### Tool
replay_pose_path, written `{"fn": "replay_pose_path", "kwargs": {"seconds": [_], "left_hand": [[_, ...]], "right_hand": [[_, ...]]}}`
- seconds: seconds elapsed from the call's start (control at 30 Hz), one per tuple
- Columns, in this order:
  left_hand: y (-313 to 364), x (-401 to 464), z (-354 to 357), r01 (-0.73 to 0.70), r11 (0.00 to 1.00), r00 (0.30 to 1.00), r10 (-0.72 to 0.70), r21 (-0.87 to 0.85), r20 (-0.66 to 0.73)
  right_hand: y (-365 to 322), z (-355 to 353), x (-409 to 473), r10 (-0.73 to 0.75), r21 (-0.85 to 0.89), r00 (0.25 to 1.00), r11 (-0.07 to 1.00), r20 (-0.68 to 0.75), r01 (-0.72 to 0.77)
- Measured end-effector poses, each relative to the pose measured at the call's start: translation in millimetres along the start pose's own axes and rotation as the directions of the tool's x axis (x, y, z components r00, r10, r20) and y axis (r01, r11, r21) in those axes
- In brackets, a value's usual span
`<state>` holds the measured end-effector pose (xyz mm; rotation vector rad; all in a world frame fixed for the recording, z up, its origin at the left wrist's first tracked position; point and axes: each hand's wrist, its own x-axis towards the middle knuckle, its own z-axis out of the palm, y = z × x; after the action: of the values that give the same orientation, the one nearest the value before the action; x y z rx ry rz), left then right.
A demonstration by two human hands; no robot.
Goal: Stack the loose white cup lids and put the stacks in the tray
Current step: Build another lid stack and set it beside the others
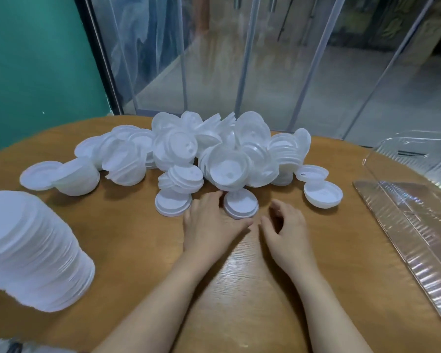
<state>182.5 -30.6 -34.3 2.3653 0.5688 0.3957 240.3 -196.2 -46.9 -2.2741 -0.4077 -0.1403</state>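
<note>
The main risk is sitting right behind the fingers: the heap of loose lids [209, 151] is leaning in every direction, some on edge, some dome-up, some nested in short runs, and any careless pull at a low lid is likely to be sending the ones above sliding across the surface [127, 225] or off its far rim. The single lid [240, 203] lying flat just in front of the heap is thin and slick-looking, so a pinch at its rim is probably going to be flexing it or flicking it away rather than lifting it. Lids facing opposite ways will not be nesting, so a stack begun without checking orientation is likely to be wobbling. The tall finished stack [36, 250] at the near left is lying tilted on its side and looking ready to fan apart if it is being nudged. The clear tray [418, 225] is lying well apart at the right, so any carry over there is risking a slipped stack.

The left hand [209, 220] is lying palm-down, fingers straight and relaxed, its fingertips touching the near-left rim of the single lid and gripping nothing. The right hand [285, 230] is hovering just beside it, on the lid's right, fingers loosely curled and holding nothing, with both forearms reaching forward from the near edge
</note>
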Motion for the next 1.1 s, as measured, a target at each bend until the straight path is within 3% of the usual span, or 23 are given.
{"fn": "replay_pose_path", "kwargs": {"seconds": [0.2, 0.37, 0.5, 0.6, 0.67, 0.77, 0.93, 1.1], "left_hand": [[-6, 6, 7, -0.027, 0.998, 1.000, 0.027, 0.065, 0.001], [-8, -6, -4, -0.064, 0.998, 0.997, 0.064, 0.000, 0.045], [-14, -37, -22, -0.162, 0.985, 0.982, 0.157, 0.052, 0.102], [-23, -59, -29, -0.219, 0.974, 0.970, 0.211, 0.057, 0.117], [-27, -62, -29, -0.233, 0.972, 0.965, 0.226, 0.035, 0.130], [-27, -54, -25, -0.226, 0.974, 0.957, 0.226, -0.019, 0.181], [-29, -47, -20, -0.222, 0.974, 0.942, 0.224, -0.039, 0.249], [-31, -47, -22, -0.268, 0.963, 0.933, 0.269, -0.037, 0.239]], "right_hand": [[-4, 2, -1, -0.111, -0.124, 0.986, 0.984, 0.121, 0.127], [-10, -7, -9, -0.140, -0.081, 0.980, 0.985, 0.144, 0.153], [-13, -27, -26, -0.168, -0.061, 0.947, 0.980, 0.273, 0.192], [-15, -45, -32, -0.176, 0.062, 0.928, 0.984, 0.329, 0.164], [-7, -57, -22, -0.108, 0.115, 0.965, 0.990, 0.239, 0.082], [24, -72, 8, -0.086, -0.135, 0.993, 0.988, -0.076, 0.075], [59, -87, 41, -0.022, -0.402, 1.000, 0.915, -0.017, 0.013], [70, -80, 52, -0.029, -0.454, 0.998, 0.891, -0.049, 0.003]]}}
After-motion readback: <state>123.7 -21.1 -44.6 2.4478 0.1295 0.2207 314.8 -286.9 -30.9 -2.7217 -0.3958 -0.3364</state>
